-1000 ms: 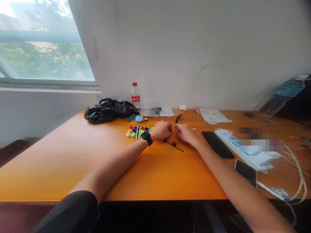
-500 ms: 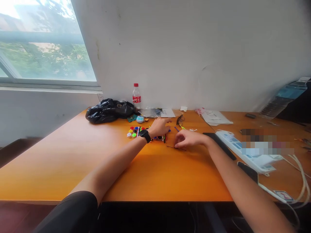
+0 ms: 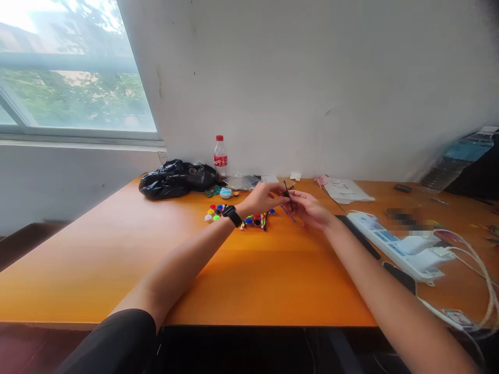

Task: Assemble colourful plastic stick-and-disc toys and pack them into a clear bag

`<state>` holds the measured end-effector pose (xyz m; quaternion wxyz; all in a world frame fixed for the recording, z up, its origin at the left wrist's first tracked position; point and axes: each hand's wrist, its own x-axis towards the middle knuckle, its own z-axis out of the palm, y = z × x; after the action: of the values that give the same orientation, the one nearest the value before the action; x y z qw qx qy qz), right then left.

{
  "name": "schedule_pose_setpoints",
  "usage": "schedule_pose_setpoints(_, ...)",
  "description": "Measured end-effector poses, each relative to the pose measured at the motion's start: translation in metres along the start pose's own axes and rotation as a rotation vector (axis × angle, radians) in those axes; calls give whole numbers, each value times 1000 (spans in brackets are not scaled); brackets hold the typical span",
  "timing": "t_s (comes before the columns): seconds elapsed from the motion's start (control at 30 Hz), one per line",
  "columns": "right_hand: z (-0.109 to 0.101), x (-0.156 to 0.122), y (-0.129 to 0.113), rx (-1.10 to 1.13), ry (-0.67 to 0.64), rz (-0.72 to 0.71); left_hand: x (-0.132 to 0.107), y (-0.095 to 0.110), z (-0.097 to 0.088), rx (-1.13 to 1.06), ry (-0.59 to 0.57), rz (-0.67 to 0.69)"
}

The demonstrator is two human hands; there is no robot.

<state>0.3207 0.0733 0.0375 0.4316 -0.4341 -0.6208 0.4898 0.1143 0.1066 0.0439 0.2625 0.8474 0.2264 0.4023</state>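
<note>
My left hand [image 3: 262,199], with a black watch on its wrist, and my right hand [image 3: 310,209] meet above the orange table [image 3: 117,259]. Between their fingertips they pinch a thin black stick [image 3: 287,188], raised off the table and standing nearly upright. Below the hands lie several small colourful pieces [image 3: 255,220] and a blue stick [image 3: 288,212]. A cluster of round coloured pieces [image 3: 214,212] sits just left of my left wrist.
A black plastic bag [image 3: 175,178], a red-capped bottle [image 3: 220,158] and a small round tin [image 3: 225,192] stand at the back. A black phone [image 3: 360,236], a white power strip [image 3: 393,244] with cables, and papers [image 3: 346,190] lie to the right.
My right hand picked the thin black stick up off the table and lifted it. My left hand came over to meet it, and both now hold the stick in the air.
</note>
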Motion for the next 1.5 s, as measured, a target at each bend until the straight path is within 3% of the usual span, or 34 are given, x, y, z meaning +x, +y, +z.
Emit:
schedule_pose_setpoints(0.2,11,10,14,-196,185,-83,-1,1,3,114,48,64)
schedule_pose_setpoints(0.3,12,11,16,-214,211,-119,0,2,0,112,50,80)
schedule_pose_setpoints(0.47,10,9,17,-143,164,-141,0,0,-1,87,18,39)
schedule_pose_setpoints(0.7,6,7,19,-161,66,-34,-2,-6,2,-97,-145,-76)
schedule_pose_setpoints(0.8,3,7,22,-218,13,-26,-3,-13,3,-68,-162,-98)
schedule_pose_setpoints(0.97,-11,11,35,-507,71,-58,-8,-23,3,-3,-210,-151)
schedule_pose_setpoints(1.17,-13,11,43,-955,114,-94,-17,-25,18,117,-357,-47)
schedule_pose_setpoints(1.4,-34,5,23,-1160,207,-119,-20,-40,22,413,-310,96)
schedule_pose_setpoints(1.5,-47,5,22,-1209,213,-94,-20,-43,19,498,-289,74)
